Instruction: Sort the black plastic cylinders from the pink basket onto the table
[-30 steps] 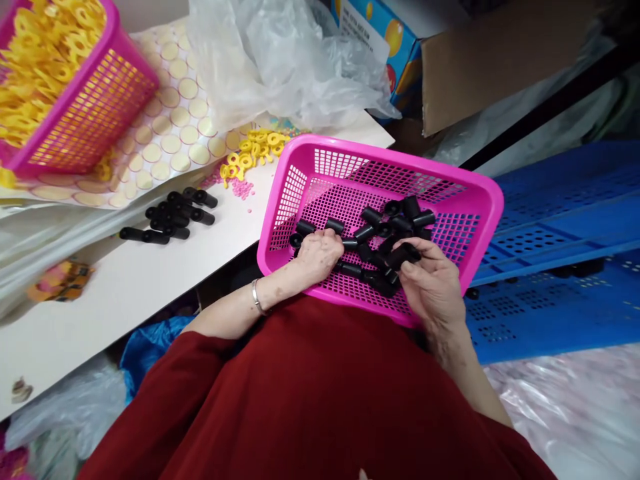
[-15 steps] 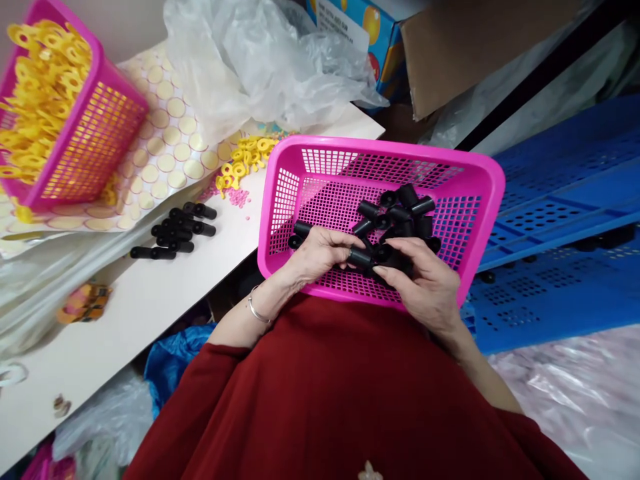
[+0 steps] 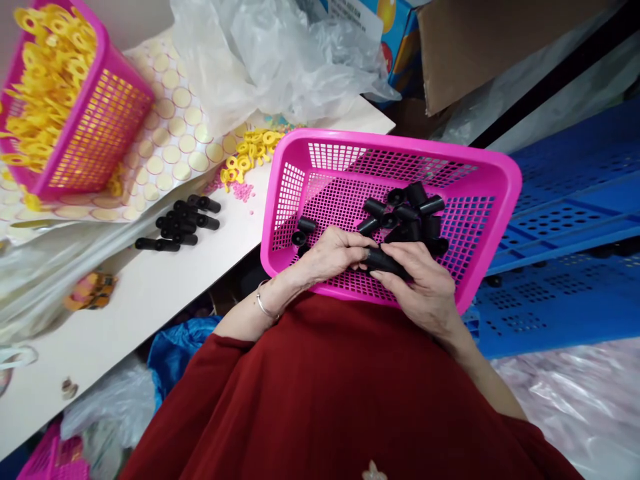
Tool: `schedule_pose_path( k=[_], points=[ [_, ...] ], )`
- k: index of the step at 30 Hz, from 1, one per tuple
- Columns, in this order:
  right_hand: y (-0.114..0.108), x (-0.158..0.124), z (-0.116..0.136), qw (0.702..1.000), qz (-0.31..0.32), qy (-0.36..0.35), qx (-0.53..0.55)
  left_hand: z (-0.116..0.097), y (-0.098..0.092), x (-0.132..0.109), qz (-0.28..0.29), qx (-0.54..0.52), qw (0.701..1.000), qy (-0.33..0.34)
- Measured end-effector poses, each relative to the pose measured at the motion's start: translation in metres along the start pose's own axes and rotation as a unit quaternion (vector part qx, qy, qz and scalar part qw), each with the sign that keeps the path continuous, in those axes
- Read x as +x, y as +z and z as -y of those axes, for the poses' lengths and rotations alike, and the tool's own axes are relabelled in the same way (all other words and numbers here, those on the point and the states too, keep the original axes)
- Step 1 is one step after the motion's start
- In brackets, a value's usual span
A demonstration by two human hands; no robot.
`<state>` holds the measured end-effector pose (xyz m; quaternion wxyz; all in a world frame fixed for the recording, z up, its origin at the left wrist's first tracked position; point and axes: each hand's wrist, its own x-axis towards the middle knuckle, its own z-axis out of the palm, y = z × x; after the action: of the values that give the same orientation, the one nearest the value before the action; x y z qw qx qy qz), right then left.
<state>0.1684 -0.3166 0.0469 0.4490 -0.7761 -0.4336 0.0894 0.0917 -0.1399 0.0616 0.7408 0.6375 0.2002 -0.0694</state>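
Over the near side of a pink mesh basket (image 3: 503,200), my left hand (image 3: 333,257) pinches one end of a black plastic tube (image 3: 383,261). The fingers of my right hand (image 3: 425,280) close round its other end, so the tube lies crosswise between both hands. Whether it is one piece or two joined ones I cannot tell. Several short black tubes (image 3: 417,195) lie heaped in the basket beyond my fingers, and a few more black tubes (image 3: 307,225) rest at its left end.
On the white table (image 3: 120,313) at left lie several black tubes (image 3: 183,220), yellow ring pieces (image 3: 250,152) and pink beads (image 3: 243,191). A second pink basket (image 3: 105,120) holds yellow pieces. Clear plastic bags (image 3: 280,60) lie behind. Blue perforated racks (image 3: 565,227) stand at right.
My right hand has come to grip the black tube end on with the left hand's piece, and the two hands are closer together. The view has shifted slightly.
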Motion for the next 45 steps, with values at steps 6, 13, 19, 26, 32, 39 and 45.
schedule_pose_path(
  k=[6, 13, 19, 26, 32, 39, 45],
  points=[
    [0.014, 0.0, 0.001, 0.999, -0.033, 0.018, 0.028, -0.006, 0.007, -0.011, 0.016, 0.146, 0.987, 0.071],
    [0.017, 0.01, -0.001, 0.982, 0.005, 0.037, 0.185, 0.012, -0.022, -0.047, -0.295, 0.172, 0.917, 0.206],
    [-0.001, 0.027, -0.034, 0.991, -0.003, 0.081, 0.103, 0.058, -0.115, -0.086, -0.691, 0.165, 0.701, 0.069],
    [-0.001, 0.057, -0.041, 0.988, 0.088, -0.062, -0.108, 0.089, -0.19, -0.103, -0.719, 0.336, 0.608, -0.026],
    [0.032, 0.083, -0.004, 0.909, 0.257, -0.194, -0.265, 0.089, -0.189, -0.098, -0.711, 0.412, 0.568, 0.025],
    [0.076, 0.095, 0.019, 0.849, 0.351, -0.171, -0.355, 0.051, -0.117, -0.073, -0.645, 0.464, 0.59, 0.14],
    [0.033, 0.111, 0.007, 0.92, 0.225, -0.12, -0.297, 0.016, -0.074, -0.057, -0.441, 0.449, 0.737, 0.247]
  ],
)
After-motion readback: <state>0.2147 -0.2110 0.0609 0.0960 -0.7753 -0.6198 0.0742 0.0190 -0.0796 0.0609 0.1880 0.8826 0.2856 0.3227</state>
